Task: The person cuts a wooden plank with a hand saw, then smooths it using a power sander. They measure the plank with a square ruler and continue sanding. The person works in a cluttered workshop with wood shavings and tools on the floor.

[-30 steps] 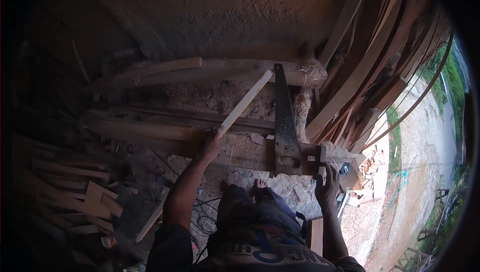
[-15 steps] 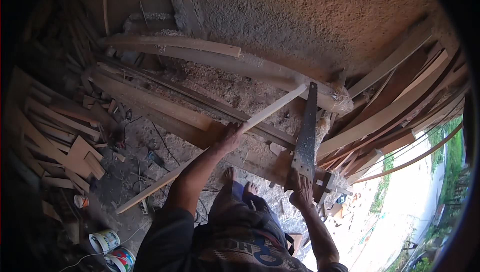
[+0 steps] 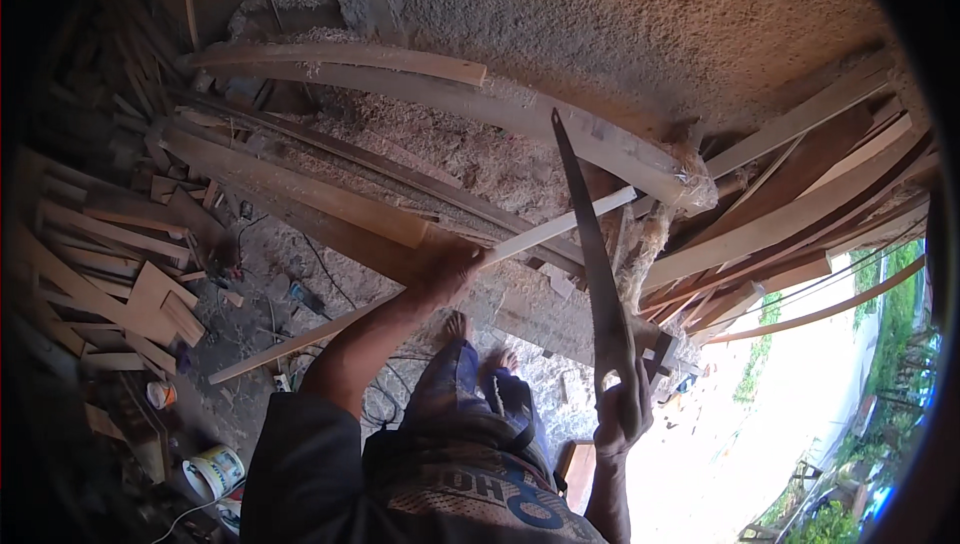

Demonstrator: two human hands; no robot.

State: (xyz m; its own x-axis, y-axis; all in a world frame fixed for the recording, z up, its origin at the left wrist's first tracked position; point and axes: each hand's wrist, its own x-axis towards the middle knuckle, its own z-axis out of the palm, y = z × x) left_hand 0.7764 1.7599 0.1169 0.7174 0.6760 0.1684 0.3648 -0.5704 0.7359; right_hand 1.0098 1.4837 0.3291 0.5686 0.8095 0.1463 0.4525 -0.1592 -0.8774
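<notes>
My left hand (image 3: 455,272) is closed round a long pale wooden strip (image 3: 537,237). The strip slants over the workbench beam, its lower end reaching down to the left and its far end up to the right. In my right hand (image 3: 622,412) is the handle of a handsaw (image 3: 602,294), its blade pointing away from me. In the picture the blade crosses the strip a little short of its far end; whether they touch, I cannot tell. Under both lies a thick wooden beam (image 3: 375,214), next to my bare feet.
Behind stands another heavy beam (image 3: 590,144) with a loose board (image 3: 400,62) on top. Long boards (image 3: 770,224) lean at the right. Offcuts (image 3: 160,304) pile up at the left, above a white bucket (image 3: 213,472). A rough wall (image 3: 620,24) closes the far side; shavings litter the ground.
My right hand has drawn back toward me with the handsaw, and the blade's tip has swung left, so it now crosses the strip. My left hand still grips the strip, which has shifted slightly.
</notes>
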